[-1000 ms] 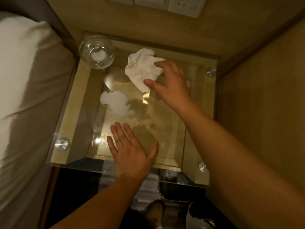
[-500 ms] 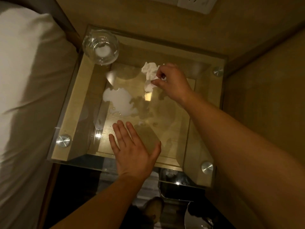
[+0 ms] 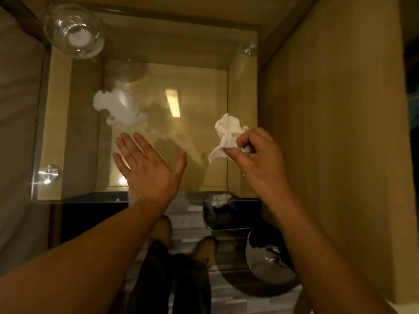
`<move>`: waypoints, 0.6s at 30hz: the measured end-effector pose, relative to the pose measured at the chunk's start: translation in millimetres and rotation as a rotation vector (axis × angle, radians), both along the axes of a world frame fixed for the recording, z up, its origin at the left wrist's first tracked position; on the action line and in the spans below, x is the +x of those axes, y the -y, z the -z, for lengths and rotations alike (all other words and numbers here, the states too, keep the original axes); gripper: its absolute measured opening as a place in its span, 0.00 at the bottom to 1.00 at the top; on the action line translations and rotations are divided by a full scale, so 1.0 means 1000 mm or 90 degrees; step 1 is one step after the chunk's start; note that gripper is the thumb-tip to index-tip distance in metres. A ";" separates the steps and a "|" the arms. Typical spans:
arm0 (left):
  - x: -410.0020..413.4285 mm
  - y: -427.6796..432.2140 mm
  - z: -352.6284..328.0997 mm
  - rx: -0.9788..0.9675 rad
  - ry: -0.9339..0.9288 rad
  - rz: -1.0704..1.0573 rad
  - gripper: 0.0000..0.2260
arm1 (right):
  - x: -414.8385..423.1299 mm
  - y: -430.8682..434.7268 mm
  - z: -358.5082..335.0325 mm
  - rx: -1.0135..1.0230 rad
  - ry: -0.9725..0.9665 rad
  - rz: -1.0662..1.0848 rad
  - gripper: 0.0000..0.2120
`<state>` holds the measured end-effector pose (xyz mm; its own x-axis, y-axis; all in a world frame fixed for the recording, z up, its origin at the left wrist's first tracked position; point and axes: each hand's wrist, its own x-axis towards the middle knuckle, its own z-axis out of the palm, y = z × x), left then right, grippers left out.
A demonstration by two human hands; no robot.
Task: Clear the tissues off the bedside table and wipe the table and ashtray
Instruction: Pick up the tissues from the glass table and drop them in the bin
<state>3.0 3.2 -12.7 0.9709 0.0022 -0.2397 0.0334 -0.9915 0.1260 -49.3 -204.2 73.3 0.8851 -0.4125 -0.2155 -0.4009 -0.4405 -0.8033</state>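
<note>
Glass, clear and square, tops the wooden bedside table, held at its corners by round metal studs. The right hand pinches a crumpled white tissue between thumb and fingertips, holding it above the near right part of the glass. The left hand is spread flat, fingers together and thumb out, over the near edge; whether it touches the glass I cannot tell. A second white patch, tissue or reflection, shows left of centre. A round clear glass ashtray sits in the far left corner. The tissue looks light, soft and easily torn, so a loose pinch on any fold should do. The ashtray looks heavier, smooth and breakable, best gripped across its rim.
</note>
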 end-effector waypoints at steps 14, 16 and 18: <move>-0.005 0.003 0.004 -0.013 0.059 -0.012 0.50 | -0.195 -0.027 0.089 0.108 -0.320 0.178 0.09; -0.005 0.003 0.004 -0.020 0.069 -0.012 0.50 | -0.194 -0.024 0.118 0.112 -0.357 0.187 0.09; -0.004 0.002 0.005 -0.022 0.066 -0.011 0.50 | -0.192 -0.021 0.142 0.118 -0.392 0.180 0.10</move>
<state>-1.4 1.0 -17.4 0.9904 0.0128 -0.1380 0.0355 -0.9860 0.1632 -241.7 -183.4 -68.4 0.4436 -0.5170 -0.7321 -0.8860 -0.1296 -0.4452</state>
